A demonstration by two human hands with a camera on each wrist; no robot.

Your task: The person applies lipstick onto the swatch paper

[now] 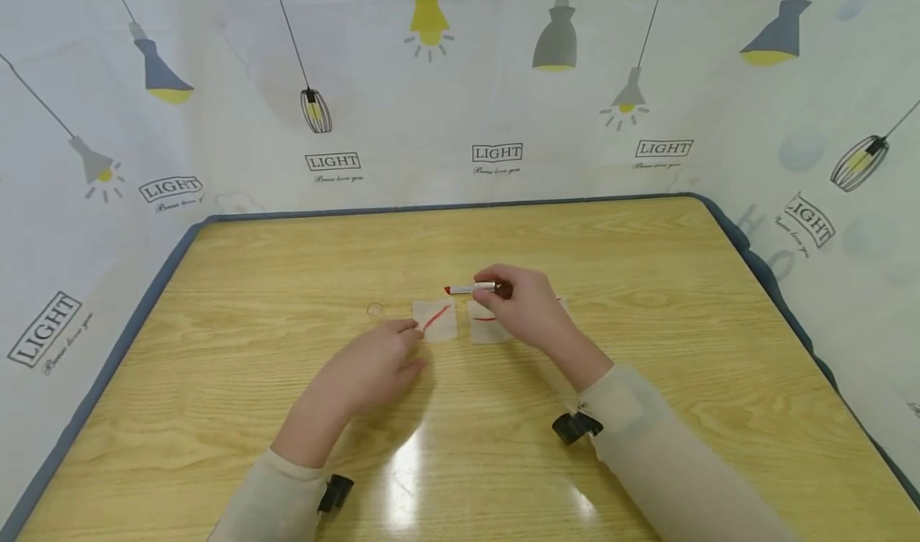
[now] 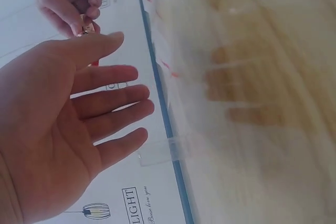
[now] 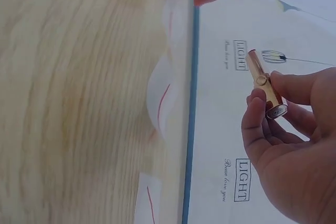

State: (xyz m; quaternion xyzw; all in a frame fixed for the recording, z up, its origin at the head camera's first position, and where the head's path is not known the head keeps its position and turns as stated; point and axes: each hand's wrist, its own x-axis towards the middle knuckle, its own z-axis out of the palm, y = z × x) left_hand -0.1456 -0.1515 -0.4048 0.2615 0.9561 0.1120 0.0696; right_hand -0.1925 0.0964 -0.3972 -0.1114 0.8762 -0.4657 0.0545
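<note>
The left hand (image 1: 374, 370) reaches in from the near left, released, fingers extended, their tips beside the left paper (image 1: 440, 330). The right hand (image 1: 523, 304) pinches a lipstick (image 1: 463, 289) above the bench (image 1: 431, 247), at the far side of the marked papers (image 1: 490, 334); its red tip shows from the tube, pointing left. Wood surface stretches between papers and blue far edge (image 1: 446, 206).
</note>
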